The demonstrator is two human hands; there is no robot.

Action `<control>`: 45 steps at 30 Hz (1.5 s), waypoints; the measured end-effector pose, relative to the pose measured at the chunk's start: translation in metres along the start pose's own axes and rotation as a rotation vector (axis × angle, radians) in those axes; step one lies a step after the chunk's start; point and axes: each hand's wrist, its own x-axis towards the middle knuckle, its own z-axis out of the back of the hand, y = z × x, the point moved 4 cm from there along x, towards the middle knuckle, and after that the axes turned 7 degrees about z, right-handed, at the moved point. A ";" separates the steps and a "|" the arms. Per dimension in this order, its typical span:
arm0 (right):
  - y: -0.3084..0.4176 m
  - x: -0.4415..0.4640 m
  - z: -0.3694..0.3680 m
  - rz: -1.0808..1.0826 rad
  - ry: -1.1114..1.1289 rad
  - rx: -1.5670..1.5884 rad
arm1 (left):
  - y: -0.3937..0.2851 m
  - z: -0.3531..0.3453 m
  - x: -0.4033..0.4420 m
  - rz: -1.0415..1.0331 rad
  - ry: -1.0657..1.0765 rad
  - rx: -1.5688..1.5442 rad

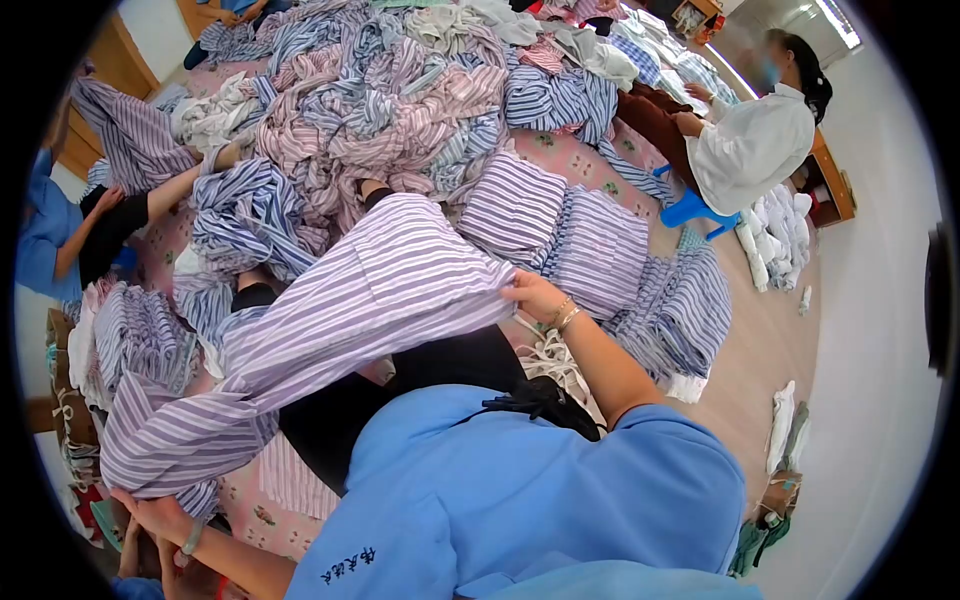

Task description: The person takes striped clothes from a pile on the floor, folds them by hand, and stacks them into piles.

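Note:
A purple-and-white striped garment [370, 270] is stretched across my lap, its kind unclear from its folds. At its right end, my right hand [538, 297] grips the edge between thumb and fingers. Down at the lower left, my left hand [160, 515] is closed on the other end, with some fingers hidden beneath the cloth. Just beyond my right hand lie stacks of folded striped clothes [600, 250]. Another folded striped stack [142, 335] is past the garment on the left.
A large heap of loose striped clothes [390, 110] covers the floor ahead. At the upper right a person [755, 140] sits on a blue stool [697, 212]. Another person [55, 225] sits at the left, and someone's hands [150, 550] show at the bottom left. White bundles [775, 235] lie near the right wall.

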 end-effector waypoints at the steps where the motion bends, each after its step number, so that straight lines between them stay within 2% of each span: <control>1: 0.005 -0.003 -0.002 -0.003 0.000 -0.005 | 0.000 0.004 0.004 0.003 0.012 -0.003; 3: 0.015 -0.006 0.002 0.022 -0.077 0.181 | 0.001 -0.003 -0.004 0.006 0.022 -0.007; 6: 0.021 -0.004 0.015 0.028 -0.047 0.143 | 0.002 -0.003 -0.007 0.024 -0.029 -0.008; 8: 0.030 -0.007 0.017 0.019 -0.040 0.166 | 0.001 0.003 0.004 0.050 0.103 -0.040; 11: 0.050 -0.011 0.012 0.106 -0.051 0.153 | -0.001 0.006 0.005 0.051 0.079 -0.040; 13: 0.055 -0.012 0.019 0.077 -0.041 0.134 | -0.004 0.005 0.001 0.024 0.063 -0.038; 15: 0.058 -0.010 0.028 0.091 -0.025 -0.028 | -0.008 0.005 -0.001 -0.013 0.115 -0.019; 18: 0.085 -0.026 0.040 0.116 -0.093 -0.152 | -0.026 0.012 0.000 -0.055 0.063 -0.011; 20: 0.140 -0.052 0.016 0.312 -0.077 -0.248 | -0.049 0.000 -0.014 -0.088 0.010 -0.042; 21: 0.172 -0.068 0.004 0.415 -0.077 -0.314 | -0.069 -0.005 -0.024 -0.238 -0.042 0.013; 23: 0.219 -0.089 -0.033 0.525 -0.068 -0.410 | -0.107 -0.009 -0.041 -0.281 -0.093 -0.070; 24: 0.243 -0.097 -0.062 0.620 -0.051 -0.363 | -0.108 -0.009 -0.037 -0.293 -0.100 -0.073; 26: 0.252 -0.076 -0.089 0.615 -0.161 -0.395 | -0.092 -0.030 -0.003 -0.183 0.031 0.053; 27: 0.253 -0.049 -0.096 0.505 -0.290 -0.476 | -0.082 -0.042 0.023 -0.126 0.097 0.120; 28: 0.245 -0.012 -0.070 0.363 -0.160 -0.615 | -0.072 -0.052 0.052 -0.065 0.161 0.192; 29: 0.254 0.011 -0.055 0.340 -0.123 -0.636 | -0.065 -0.061 0.083 -0.004 0.226 0.264; 30: 0.263 0.032 -0.040 0.318 -0.085 -0.658 | -0.065 -0.065 0.141 0.065 0.403 0.225; 31: 0.288 0.040 -0.047 0.410 -0.136 -0.571 | -0.076 -0.102 0.126 -0.078 0.303 0.275; 32: 0.314 0.038 -0.076 0.565 -0.122 -0.537 | -0.099 -0.110 0.162 -0.082 0.401 0.195; 33: 0.335 0.029 -0.104 0.708 -0.118 -0.494 | -0.126 -0.130 0.159 -0.125 0.407 0.177; 35: 0.356 0.028 -0.121 0.796 -0.009 -0.289 | -0.168 -0.150 0.146 -0.171 0.408 0.161; 37: 0.353 0.027 -0.130 0.789 0.001 -0.266 | -0.192 -0.153 0.131 -0.307 0.418 0.100; 39: 0.330 0.029 -0.130 0.708 -0.123 -0.331 | -0.175 -0.148 0.089 -0.275 0.380 0.073; 40: 0.316 0.035 -0.119 0.645 -0.022 -0.322 | -0.159 -0.136 0.077 -0.253 0.386 0.052; 42: 0.278 0.045 -0.089 0.531 0.032 -0.231 | -0.129 -0.097 0.067 -0.176 0.378 -0.001; 43: 0.254 0.044 -0.081 0.523 0.001 -0.221 | -0.111 -0.073 0.062 -0.120 0.364 -0.032; 45: 0.202 0.039 -0.059 0.369 -0.022 -0.153 | -0.068 -0.029 0.038 -0.083 0.307 -0.046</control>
